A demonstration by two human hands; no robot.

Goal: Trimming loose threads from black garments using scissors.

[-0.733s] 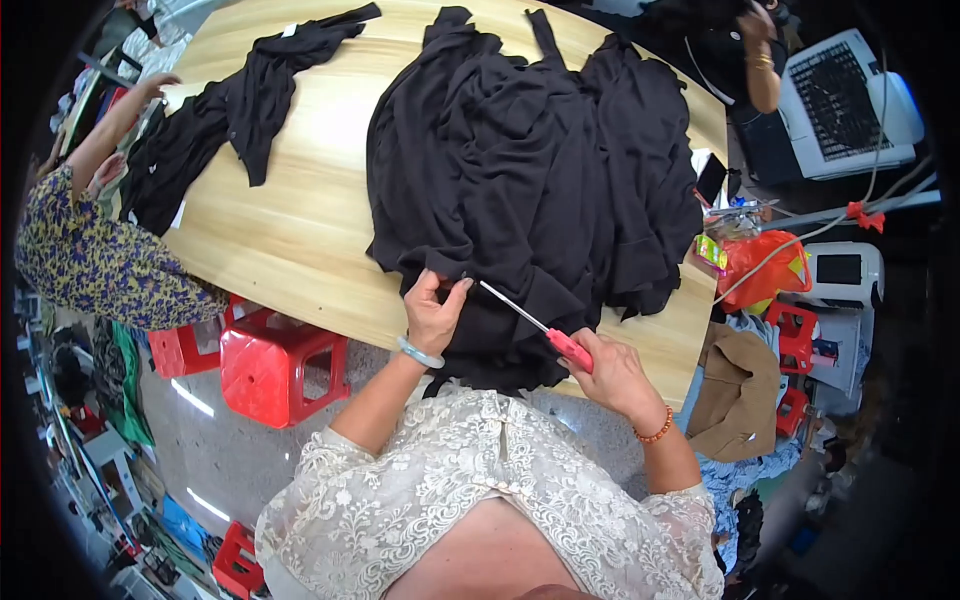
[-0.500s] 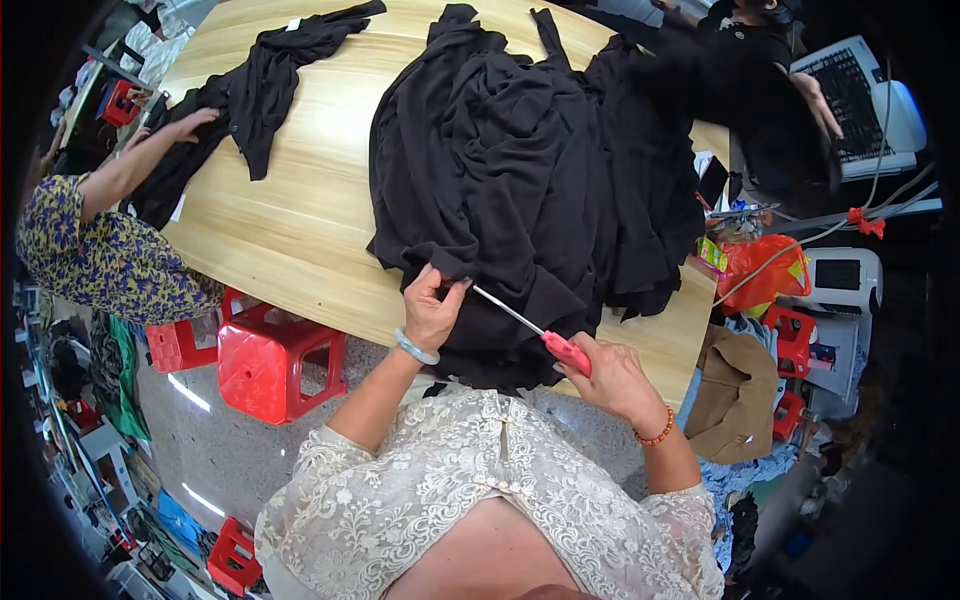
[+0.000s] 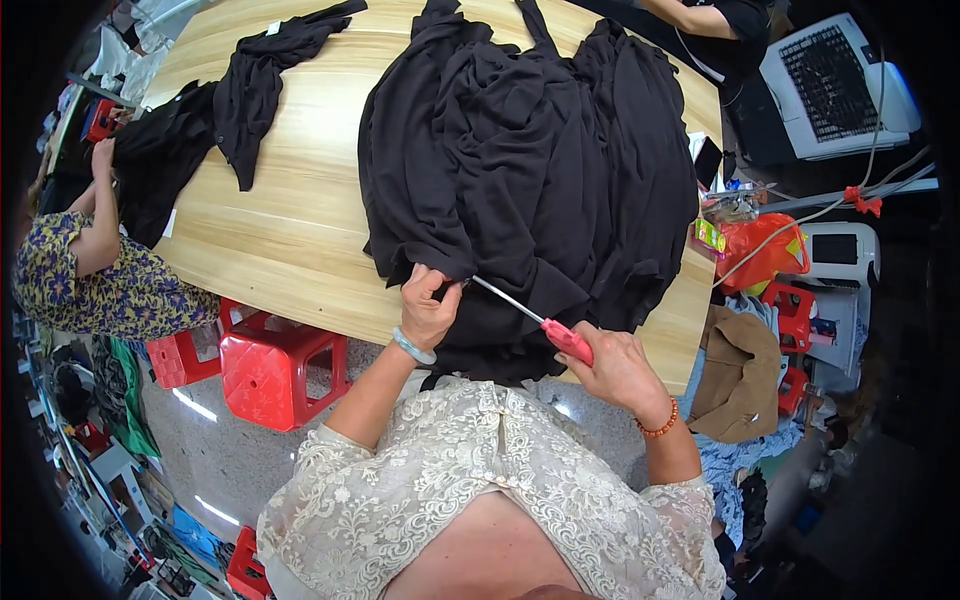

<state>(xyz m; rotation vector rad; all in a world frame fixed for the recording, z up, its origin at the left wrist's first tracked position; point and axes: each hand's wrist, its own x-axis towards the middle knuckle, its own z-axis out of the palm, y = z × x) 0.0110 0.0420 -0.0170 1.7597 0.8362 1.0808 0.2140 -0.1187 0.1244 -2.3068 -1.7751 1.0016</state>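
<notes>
A pile of black garments (image 3: 530,160) lies on the wooden table in front of me. My left hand (image 3: 430,305), a pale bangle on its wrist, pinches the garment's edge at the near left of the pile. In my right hand (image 3: 620,370) is a red-handled tool (image 3: 565,340), much like a screwdriver, with a thin metal shaft. Its shaft slants up and left across the cloth, and the tip meets the fabric beside my left fingertips. The tip itself is too small to make out.
At the left of the table (image 3: 310,210), a person (image 3: 90,260) in a flowered top handles another black garment (image 3: 245,95). Another person's arm (image 3: 695,15) reaches in at the far right. Red stools (image 3: 275,375), a red bag (image 3: 760,250) and brown cloth (image 3: 735,380) surround the table.
The person at the left has drawn their arm back with the cloth. Dark cloth at the far right has moved off the pile. My hands have barely moved.
</notes>
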